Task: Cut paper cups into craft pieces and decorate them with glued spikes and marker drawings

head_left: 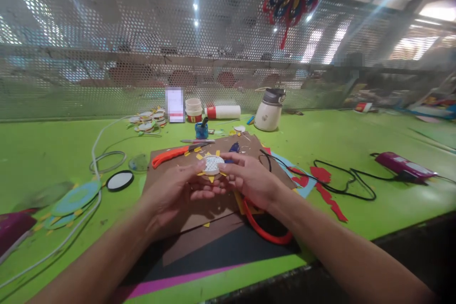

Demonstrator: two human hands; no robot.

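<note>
Between my two hands is a small round white disc (213, 164) with a dark criss-cross pattern on top and yellow points round its rim. My left hand (178, 183) grips its left side, thumb on the edge and fingers curled beneath. On the right side, my right hand (249, 175) pinches it the same way. Both hands are above a brown board (228, 206). An orange-handled cutter (171, 154) lies on the board just beyond my left hand. The red handles (265, 235) of a tool show below my right wrist; its other end is hidden.
A white bottle (268, 115), paper cups (194, 110) and a blue pot (201, 130) stand at the back. A black cable (342, 190) runs to a purple device (402, 166) on the right. A white cable (96, 152) crosses the left, near a black-rimmed disc (120, 181).
</note>
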